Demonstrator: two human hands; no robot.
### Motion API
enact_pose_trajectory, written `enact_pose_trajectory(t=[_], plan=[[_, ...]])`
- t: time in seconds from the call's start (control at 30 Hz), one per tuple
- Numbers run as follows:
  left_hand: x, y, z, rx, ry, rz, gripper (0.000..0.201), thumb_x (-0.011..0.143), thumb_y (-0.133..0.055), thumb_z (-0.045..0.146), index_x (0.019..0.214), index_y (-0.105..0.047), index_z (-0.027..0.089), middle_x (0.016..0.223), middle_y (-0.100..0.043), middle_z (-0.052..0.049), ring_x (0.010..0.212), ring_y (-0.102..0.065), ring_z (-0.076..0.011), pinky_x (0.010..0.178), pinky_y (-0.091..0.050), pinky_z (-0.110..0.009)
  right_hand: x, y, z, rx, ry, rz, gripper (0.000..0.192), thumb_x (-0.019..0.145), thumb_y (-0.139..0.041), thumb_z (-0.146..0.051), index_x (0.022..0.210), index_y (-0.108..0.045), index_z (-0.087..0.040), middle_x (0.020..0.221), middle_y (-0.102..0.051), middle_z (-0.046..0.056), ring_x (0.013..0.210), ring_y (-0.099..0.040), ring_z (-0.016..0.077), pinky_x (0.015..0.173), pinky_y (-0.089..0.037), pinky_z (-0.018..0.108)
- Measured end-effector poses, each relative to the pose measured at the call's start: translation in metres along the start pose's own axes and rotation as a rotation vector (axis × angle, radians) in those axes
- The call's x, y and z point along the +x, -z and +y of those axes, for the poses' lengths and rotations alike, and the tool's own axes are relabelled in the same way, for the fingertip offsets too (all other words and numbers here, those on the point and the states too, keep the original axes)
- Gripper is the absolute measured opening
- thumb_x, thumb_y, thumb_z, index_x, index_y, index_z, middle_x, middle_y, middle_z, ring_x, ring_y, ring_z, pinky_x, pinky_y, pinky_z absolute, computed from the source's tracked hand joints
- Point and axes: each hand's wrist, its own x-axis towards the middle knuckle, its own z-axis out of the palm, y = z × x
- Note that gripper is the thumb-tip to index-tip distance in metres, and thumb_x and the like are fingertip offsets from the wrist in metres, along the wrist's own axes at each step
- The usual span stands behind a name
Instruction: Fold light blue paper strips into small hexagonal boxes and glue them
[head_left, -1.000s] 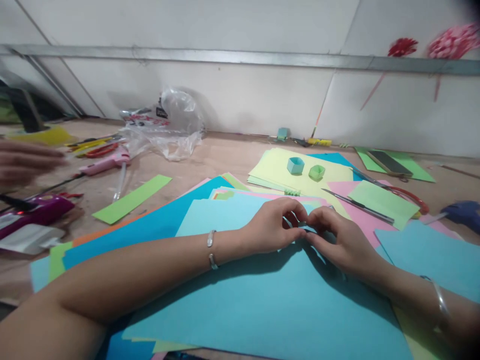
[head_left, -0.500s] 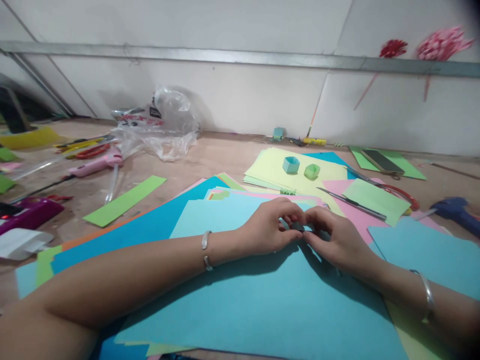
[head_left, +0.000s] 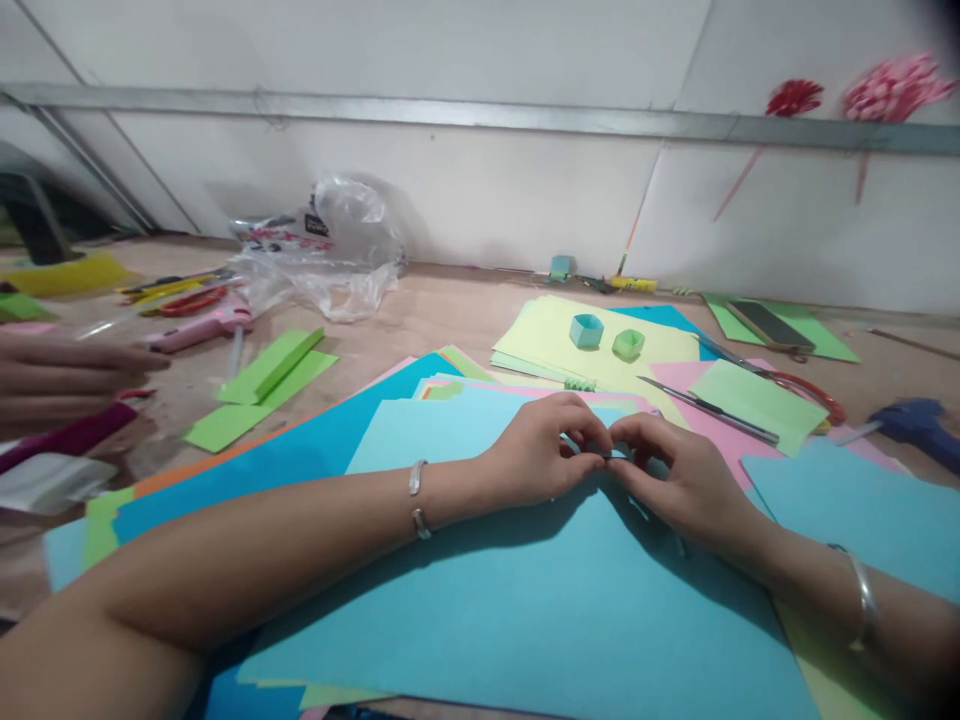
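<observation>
Pinching a thin, perhaps papery piece (head_left: 618,457)

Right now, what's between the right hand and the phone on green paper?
In the head view, a slim pointed tool, pale green paper, pink paper and red-handled scissors lie between the right hand and phone.

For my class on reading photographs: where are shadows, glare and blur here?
In the head view, shadows from the left hand and right hand fall on the light blue sheet; head view also, the clear plastic bag shows bright glints; likewise in the head view, the other person's hand at the left edge looks blurred.
</observation>
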Motion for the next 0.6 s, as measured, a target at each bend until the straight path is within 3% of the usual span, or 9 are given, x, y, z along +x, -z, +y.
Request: enact_pose_trajectory(t=[0.3, 0.47, 0.6], plan=[[0.0011, 0.0004, -0.0003, -0.033, 0.045, 0.0, 0.009, 0.07, -0.071, 0.007, 0.074, -0.068, 0.015, 0.08, -0.059, -0.002, 0.075, -0.058, -0.0121, 0.063, -0.053, -0.023, 0.0009, 0.0004, 0.0023, 0.004, 0.02, -0.016, 0.009, 0.084, -0.059, -0.023, 0.091, -0.064, -0.021, 0.082, -0.067, 0.001, 0.065, -0.057, 0.0133, 0.059, -0.048, 0.026], [0.0022, 0.0006, -0.0019, -0.059, 0.081, 0.022, 0.009, 0.07, -0.068, 0.007, 0.074, -0.066, 0.015, 0.084, -0.059, -0.001, 0.073, -0.059, -0.0109, 0.066, -0.053, -0.025, 0.0014, -0.0011, 0.0026, 0.052, 0.01, 0.04, 0.014, 0.085, -0.058, -0.026, 0.097, -0.063, -0.02, 0.088, -0.069, 0.003, 0.074, -0.063, 0.0157, 0.064, -0.053, 0.028], [0.0027, 0.0009, -0.0022, -0.152, 0.159, -0.009, 0.015, 0.066, -0.072, 0.009, 0.074, -0.06, 0.015, 0.081, -0.058, 0.0, 0.069, -0.058, -0.0096, 0.066, -0.053, -0.026, 0.0011, -0.0028, 0.0023, 0.034, 0.002, 0.059, 0.011, 0.084, -0.059, -0.024, 0.094, -0.063, -0.021, 0.085, -0.068, 0.002, 0.071, -0.063, 0.0148, 0.063, -0.052, 0.027]])
